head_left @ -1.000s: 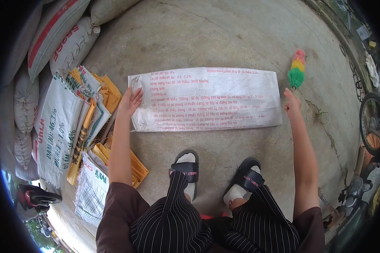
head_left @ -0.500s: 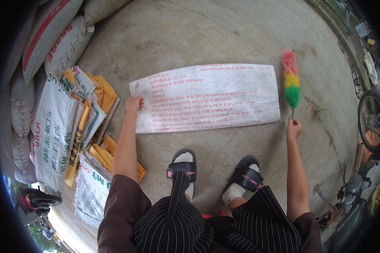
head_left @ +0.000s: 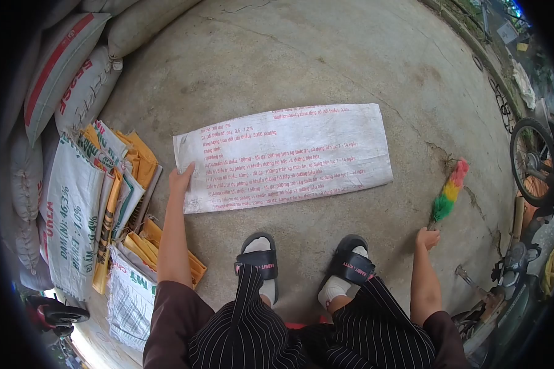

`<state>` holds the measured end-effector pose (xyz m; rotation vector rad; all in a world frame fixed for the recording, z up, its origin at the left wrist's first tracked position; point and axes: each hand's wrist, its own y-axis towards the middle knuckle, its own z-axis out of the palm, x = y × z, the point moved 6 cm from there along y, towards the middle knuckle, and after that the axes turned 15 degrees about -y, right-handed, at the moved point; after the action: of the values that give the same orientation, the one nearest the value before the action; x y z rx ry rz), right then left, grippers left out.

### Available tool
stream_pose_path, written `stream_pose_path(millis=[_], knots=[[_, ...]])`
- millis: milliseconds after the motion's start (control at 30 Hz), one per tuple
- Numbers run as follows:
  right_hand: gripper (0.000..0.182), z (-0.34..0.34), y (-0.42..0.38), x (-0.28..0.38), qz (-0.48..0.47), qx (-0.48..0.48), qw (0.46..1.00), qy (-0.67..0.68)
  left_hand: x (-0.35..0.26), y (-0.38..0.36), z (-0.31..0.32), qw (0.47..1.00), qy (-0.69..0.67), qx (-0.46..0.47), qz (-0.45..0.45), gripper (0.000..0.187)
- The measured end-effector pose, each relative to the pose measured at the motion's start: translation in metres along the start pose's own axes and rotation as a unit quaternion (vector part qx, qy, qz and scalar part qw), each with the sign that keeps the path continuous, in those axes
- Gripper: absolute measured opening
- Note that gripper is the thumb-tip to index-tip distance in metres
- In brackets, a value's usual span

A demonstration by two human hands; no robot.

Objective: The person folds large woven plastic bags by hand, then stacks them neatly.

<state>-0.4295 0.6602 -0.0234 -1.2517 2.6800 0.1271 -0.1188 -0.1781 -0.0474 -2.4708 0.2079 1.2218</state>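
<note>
A white woven sack [head_left: 283, 157] with red printed text lies flattened on the concrete in front of my feet. My left hand [head_left: 180, 182] is closed on its left edge, with the fingertips partly hidden. Off to the right, my right hand [head_left: 427, 238] grips the handle of a feather duster [head_left: 449, 194] banded pink, yellow and green. The duster is apart from the sack, its fluffy head tilted up and to the right.
Folded sacks [head_left: 74, 209], white and yellow, are piled at the left. Behind them, full sacks [head_left: 89, 86] are stacked. A bicycle wheel [head_left: 533, 161] and other vehicle parts stand along the right edge. A red motorbike [head_left: 52, 313] shows at lower left.
The duster has swung down and away from the sack, from upright to tilted right. My right hand has moved lower, while my left hand has slid down the sack's left edge.
</note>
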Motion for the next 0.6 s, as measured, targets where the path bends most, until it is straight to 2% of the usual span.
stream_pose_path(millis=[33, 67, 133, 167, 200, 233, 300, 333, 400, 467, 533, 600], knots=[[0.032, -0.02, -0.008, 0.013, -0.024, -0.119, 0.992, 0.017, 0.0, -0.004, 0.008, 0.991, -0.102, 0.068, -0.052, 0.062], [0.034, -0.04, -0.019, 0.027, -0.045, -0.235, 0.97, 0.034, -0.006, -0.007, 0.009, 0.991, -0.105, 0.067, -0.049, 0.062], [0.039, -0.052, -0.024, 0.089, -0.231, -0.083, 0.953, 0.179, -0.021, -0.011, 0.017, 0.984, -0.136, 0.098, -0.067, 0.051], [0.045, -0.048, -0.026, 0.126, -0.278, -0.011, 0.934, 0.222, -0.025, -0.006, 0.019, 0.984, -0.136, 0.099, -0.061, 0.051], [0.052, -0.04, -0.03, 0.163, -0.295, 0.073, 0.905, 0.298, -0.02, -0.003, 0.025, 0.976, -0.16, 0.12, -0.087, 0.05], [0.057, -0.07, -0.062, 0.196, -0.246, 0.199, 0.876, 0.365, -0.017, -0.003, 0.03, 0.966, -0.184, 0.141, -0.116, 0.048], [0.058, -0.082, -0.08, 0.246, -0.2, 0.346, 0.859, 0.319, -0.021, -0.007, 0.034, 0.969, -0.169, 0.127, -0.13, 0.047], [0.058, -0.077, -0.076, 0.26, -0.199, 0.347, 0.858, 0.322, -0.017, -0.003, 0.033, 0.971, -0.156, 0.112, -0.143, 0.046], [0.051, -0.057, -0.088, 0.287, -0.238, 0.457, 0.821, 0.247, -0.003, 0.014, 0.043, 0.962, -0.207, 0.109, -0.144, 0.043], [0.048, -0.062, -0.09, 0.298, -0.237, 0.455, 0.805, 0.296, -0.005, 0.023, 0.044, 0.95, -0.257, 0.105, -0.145, 0.041], [0.045, -0.074, -0.082, 0.311, -0.239, 0.45, 0.79, 0.342, -0.063, 0.024, 0.055, 0.942, -0.32, 0.083, -0.063, 0.036], [0.04, -0.097, -0.065, 0.321, -0.257, 0.42, 0.743, 0.453, -0.132, 0.022, 0.058, 0.974, -0.224, 0.035, 0.013, 0.031]])
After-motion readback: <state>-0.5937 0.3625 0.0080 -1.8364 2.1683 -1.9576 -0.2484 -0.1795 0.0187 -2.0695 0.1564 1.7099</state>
